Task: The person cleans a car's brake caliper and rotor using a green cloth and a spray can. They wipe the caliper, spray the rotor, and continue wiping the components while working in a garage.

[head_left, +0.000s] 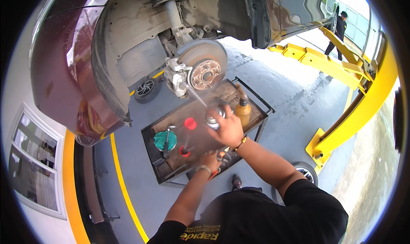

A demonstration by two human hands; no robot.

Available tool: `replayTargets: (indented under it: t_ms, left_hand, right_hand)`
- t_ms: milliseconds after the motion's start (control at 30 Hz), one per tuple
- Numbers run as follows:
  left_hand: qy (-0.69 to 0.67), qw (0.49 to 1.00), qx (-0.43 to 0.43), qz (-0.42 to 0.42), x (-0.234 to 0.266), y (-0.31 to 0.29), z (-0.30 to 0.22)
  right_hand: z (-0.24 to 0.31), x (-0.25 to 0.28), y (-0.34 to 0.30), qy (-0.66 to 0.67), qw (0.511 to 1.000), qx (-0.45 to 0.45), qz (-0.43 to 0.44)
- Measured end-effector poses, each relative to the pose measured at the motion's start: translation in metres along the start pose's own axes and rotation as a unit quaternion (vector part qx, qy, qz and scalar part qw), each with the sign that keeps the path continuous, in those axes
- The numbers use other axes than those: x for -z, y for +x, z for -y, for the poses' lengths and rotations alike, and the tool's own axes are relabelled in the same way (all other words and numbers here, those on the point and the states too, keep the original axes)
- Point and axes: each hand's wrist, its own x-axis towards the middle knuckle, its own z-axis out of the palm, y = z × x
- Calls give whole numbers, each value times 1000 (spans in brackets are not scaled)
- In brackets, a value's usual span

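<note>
My right hand [230, 129] is closed around a spray can [215, 117] above the tool cart. A thin jet runs from the can toward the brake caliper [175, 76], beside the brake disc [204, 58] and the rust-marked hub [206, 74]. Low over the cart's near side is my left hand [209, 160], next to small orange and dark items [222, 154]. Its fingers are partly hidden and hazy, so whether it grips anything does not show. Just right of the can stands an amber spray bottle [243, 111].
The cart [156, 166] carries a green cloth [165, 140], a ratchet-like tool [167, 146] and a red cap [190, 123]. Overhead is the raised maroon car [55, 73]. A yellow lift post [363, 124] rises at right. Wheels [146, 89] lie on the floor; a person [340, 33] walks far right.
</note>
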Motion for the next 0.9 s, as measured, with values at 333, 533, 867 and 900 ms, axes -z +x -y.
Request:
replayTargets:
  t_ms: [333,533,867,900]
  left_hand:
    - [-98,993,36,-58,57,-45,32]
    - [-118,982,30,-147,26,-91,63]
    - [-246,942,219,-71,-62,-151,28]
    - [-259,932,237,-93,-67,-141,24]
  right_hand:
    - [13,91,59,-8,994,3,-111]
    - [-29,116,29,-76,993,-47,-77]
    - [-76,92,-25,-30,998,-5,59]
    - [-79,92,-20,-27,997,44,55]
